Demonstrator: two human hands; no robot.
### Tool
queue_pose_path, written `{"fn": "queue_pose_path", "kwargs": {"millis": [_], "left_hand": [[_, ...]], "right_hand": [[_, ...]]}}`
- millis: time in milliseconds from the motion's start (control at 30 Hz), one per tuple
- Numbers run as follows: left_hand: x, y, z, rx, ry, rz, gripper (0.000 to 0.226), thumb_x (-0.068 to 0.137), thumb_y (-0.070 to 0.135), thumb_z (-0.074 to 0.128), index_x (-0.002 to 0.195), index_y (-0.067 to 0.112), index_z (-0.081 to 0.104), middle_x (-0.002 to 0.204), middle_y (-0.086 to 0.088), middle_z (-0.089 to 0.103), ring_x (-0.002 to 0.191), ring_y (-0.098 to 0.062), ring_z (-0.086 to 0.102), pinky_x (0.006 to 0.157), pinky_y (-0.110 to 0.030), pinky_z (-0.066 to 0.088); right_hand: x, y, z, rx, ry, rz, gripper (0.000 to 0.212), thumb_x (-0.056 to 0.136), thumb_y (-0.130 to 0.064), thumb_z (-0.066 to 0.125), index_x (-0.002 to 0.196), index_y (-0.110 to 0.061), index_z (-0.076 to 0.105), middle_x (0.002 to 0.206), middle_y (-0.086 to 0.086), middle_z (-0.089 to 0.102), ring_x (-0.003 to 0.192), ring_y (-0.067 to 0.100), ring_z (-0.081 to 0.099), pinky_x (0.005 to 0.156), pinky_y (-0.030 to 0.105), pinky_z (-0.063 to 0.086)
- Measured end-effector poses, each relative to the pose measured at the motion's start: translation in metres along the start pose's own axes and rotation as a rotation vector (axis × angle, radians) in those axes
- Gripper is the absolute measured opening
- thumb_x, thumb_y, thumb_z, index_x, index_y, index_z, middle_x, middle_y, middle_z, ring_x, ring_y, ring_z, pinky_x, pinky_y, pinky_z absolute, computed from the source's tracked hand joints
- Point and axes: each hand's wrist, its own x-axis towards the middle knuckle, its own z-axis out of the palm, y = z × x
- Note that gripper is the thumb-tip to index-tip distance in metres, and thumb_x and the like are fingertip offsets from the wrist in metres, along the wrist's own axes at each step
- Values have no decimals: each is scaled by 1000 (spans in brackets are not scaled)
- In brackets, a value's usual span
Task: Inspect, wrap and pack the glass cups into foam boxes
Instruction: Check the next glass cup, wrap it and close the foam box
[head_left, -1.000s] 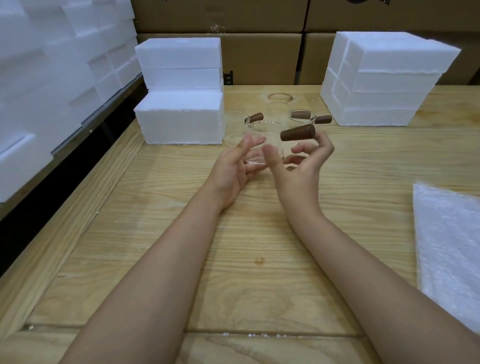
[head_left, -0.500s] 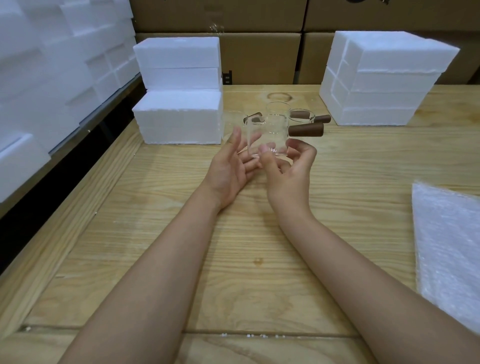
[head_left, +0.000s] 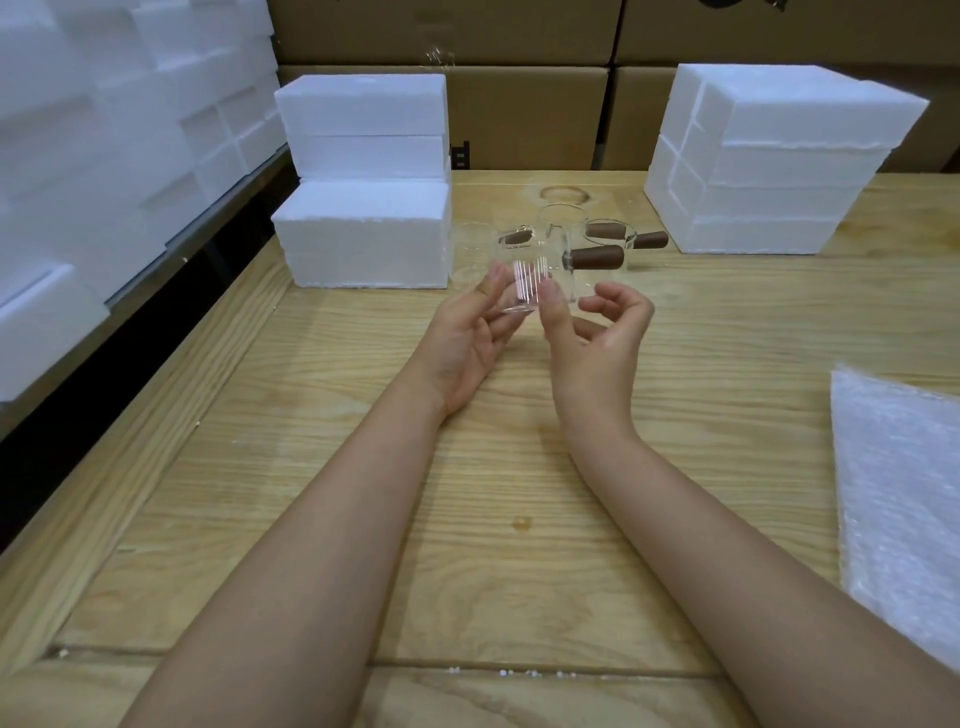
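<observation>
A clear glass cup (head_left: 530, 275) with a brown wooden side handle (head_left: 597, 257) is held above the wooden table, between both hands. My left hand (head_left: 467, 338) touches its left side with thumb and fingers. My right hand (head_left: 597, 338) presses its thumb on the cup's right side, the other fingers curled below the handle. Behind it stand more glass cups (head_left: 610, 236) with brown handles, one handle (head_left: 649, 240) pointing right. White foam boxes (head_left: 363, 228) are stacked at the left, another foam stack (head_left: 769, 156) at the right.
A sheet of bubble wrap (head_left: 904, 509) lies at the table's right edge. More foam pieces (head_left: 104, 130) fill a shelf on the left, across a dark gap. Cardboard cartons (head_left: 519, 104) line the back. The table (head_left: 467, 519) shows bare wood near me.
The cup has been turned in my hands from tilted to more upright, its handle now pointing right and level. My right fingers have shifted under the handle.
</observation>
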Motion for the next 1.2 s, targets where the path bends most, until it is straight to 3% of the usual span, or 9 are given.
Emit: {"fn": "queue_pose_path", "kwargs": {"millis": [200,433,567,633,733,833,933,1033,1200], "left_hand": [[0,-4,1,47,-55,41,50,76,32,63,118,6,57,112,-7,68,105,-16,67,93,-28,52],[2,-2,-2,60,-83,6,92,44,72,79,122,30,57,117,-4,70,120,-19,60,111,-36,39],[1,-2,-2,92,-151,-34,97,43,72,80,128,34,54,122,-4,67,111,-17,64,109,-36,37],[0,-2,-2,71,-165,-23,99,46,66,83,131,27,53,113,-1,69,95,-13,66,106,-38,39],[-2,-1,-2,82,-144,-14,103,47,63,84,136,24,51,117,-1,68,97,-14,65,106,-38,41],[-2,-1,-2,91,-114,-5,99,43,64,85,131,27,56,124,-1,66,107,-15,64,105,-36,44],[-1,-1,-1,70,-92,22,85,41,61,87,117,33,62,117,2,70,110,-13,64,101,-28,47],[1,-3,-2,58,-54,75,86,44,57,88,120,30,59,118,-2,69,123,-22,57,105,-31,45],[2,-6,0,8,-10,97,99,35,47,93,116,19,45,106,-9,73,102,-25,68,97,-33,52]], "right_hand": [[-3,-2,0,-74,-55,-64,59,71,-21,83,105,-26,34,111,7,41,105,27,54,92,35,49],[0,-3,0,61,-38,-98,33,87,-14,67,102,-22,39,100,-4,43,86,-11,53,76,11,47],[1,-4,-1,129,-85,-44,21,89,-29,58,101,-24,42,106,1,51,110,25,56,96,48,49],[0,-4,-1,119,-100,-30,17,90,-32,53,101,-23,43,117,18,54,105,26,60,95,52,48],[0,-3,-1,75,-110,-32,13,95,-32,48,101,-21,45,117,24,58,105,27,62,94,51,49],[2,0,-1,-50,-88,-43,6,98,-32,47,98,-26,49,116,9,59,105,23,60,93,46,48],[6,2,-3,-97,-55,-52,18,97,-33,50,109,-20,53,116,0,50,94,1,54,84,25,49],[6,2,-4,-42,-55,-57,36,91,-34,60,120,-21,43,112,1,48,89,0,51,75,12,45],[8,4,-3,-19,-79,-25,43,83,-25,72,111,-23,39,103,-6,46,80,-12,52,73,10,44]]}}
